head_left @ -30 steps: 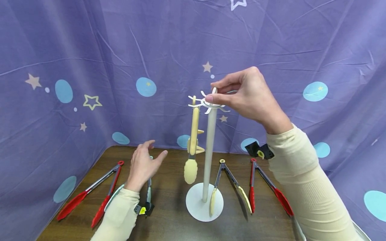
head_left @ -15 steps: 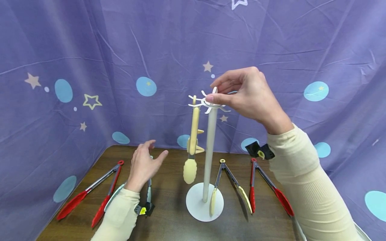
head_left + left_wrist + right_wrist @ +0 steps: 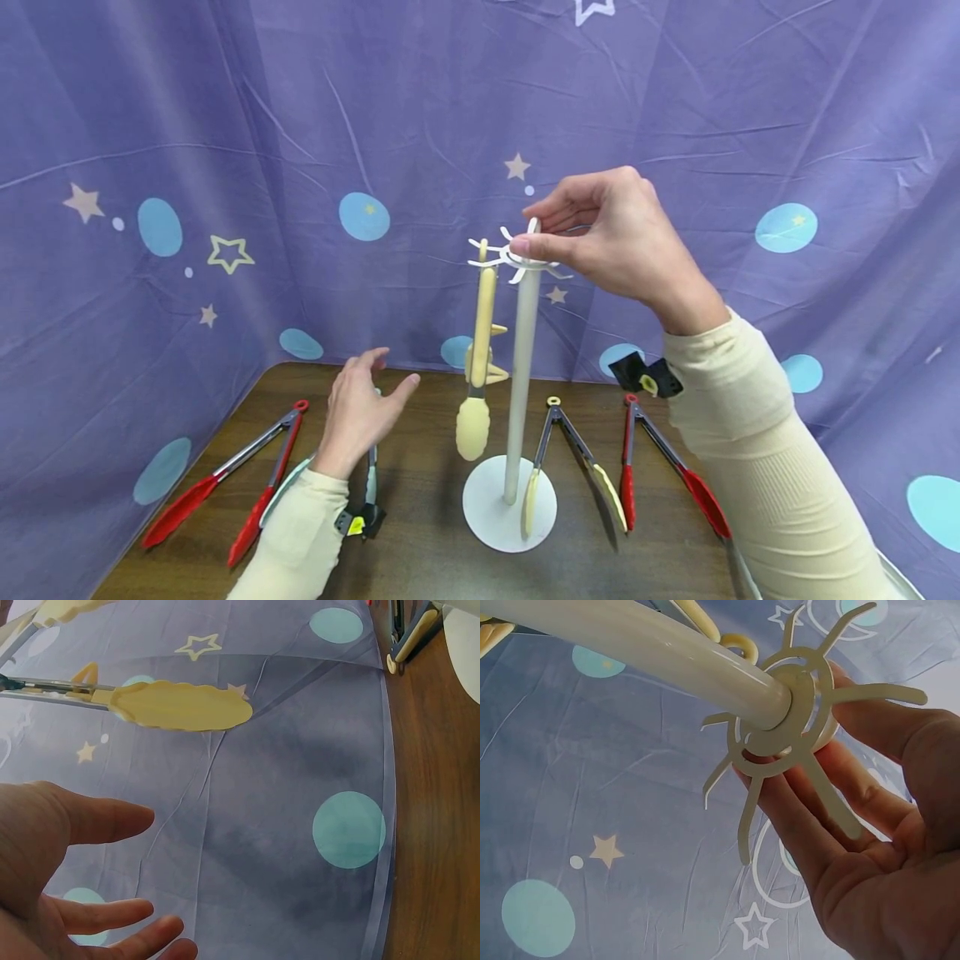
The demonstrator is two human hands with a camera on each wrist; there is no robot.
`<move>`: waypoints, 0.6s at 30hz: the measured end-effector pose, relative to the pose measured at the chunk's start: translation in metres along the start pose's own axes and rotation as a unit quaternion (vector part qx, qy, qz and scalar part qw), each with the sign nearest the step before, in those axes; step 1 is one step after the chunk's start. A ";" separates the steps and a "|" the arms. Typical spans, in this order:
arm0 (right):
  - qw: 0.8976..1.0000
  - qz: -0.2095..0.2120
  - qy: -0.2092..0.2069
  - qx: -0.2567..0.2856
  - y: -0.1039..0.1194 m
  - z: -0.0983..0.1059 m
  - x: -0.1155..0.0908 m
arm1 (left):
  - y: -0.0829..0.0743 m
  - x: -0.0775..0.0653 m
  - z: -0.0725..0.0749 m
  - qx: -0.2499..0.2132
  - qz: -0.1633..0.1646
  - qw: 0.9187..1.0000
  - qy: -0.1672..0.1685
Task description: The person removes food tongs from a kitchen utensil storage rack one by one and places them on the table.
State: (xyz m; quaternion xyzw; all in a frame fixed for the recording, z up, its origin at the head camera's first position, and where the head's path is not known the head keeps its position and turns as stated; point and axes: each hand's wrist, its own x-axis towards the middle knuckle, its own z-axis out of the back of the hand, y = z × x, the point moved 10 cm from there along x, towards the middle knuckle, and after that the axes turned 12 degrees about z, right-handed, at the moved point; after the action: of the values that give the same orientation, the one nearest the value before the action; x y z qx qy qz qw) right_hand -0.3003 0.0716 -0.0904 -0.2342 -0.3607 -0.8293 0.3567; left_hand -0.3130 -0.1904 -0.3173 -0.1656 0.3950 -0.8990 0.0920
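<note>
A white stand with a round base and a ring of hooks rises from the table. My right hand pinches its top between thumb and fingers, and the right wrist view shows them gripping around the hook ring. From a hook on the left side hang yellow tongs, one scalloped head showing large in the left wrist view. My left hand hovers left of the stand, fingers and thumb spread, holding nothing. Pale mint tongs lie beneath it, partly hidden by the hand and sleeve.
Red tongs lie spread at the left of the wooden table. Another yellow pair overlaps the stand's base in the head view, and more red tongs lie to its right. A purple curtain closes off the back.
</note>
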 end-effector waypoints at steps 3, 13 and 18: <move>1.000 -0.003 0.002 -0.001 -0.001 0.000 0.000 | 0.000 0.000 -0.001 0.000 0.000 1.000 0.003; 1.000 -0.007 0.009 -0.003 0.001 -0.001 0.001 | -0.002 0.001 0.000 -0.005 -0.008 1.000 0.002; 1.000 -0.016 0.009 0.005 0.000 -0.001 0.000 | -0.005 0.000 0.002 -0.013 -0.018 1.000 0.003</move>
State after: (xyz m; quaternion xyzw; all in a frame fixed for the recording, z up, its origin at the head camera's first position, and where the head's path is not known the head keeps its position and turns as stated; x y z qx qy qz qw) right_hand -0.3003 0.0705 -0.0914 -0.2188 -0.3656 -0.8353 0.3475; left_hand -0.3125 -0.1883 -0.3120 -0.1712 0.4038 -0.8957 0.0726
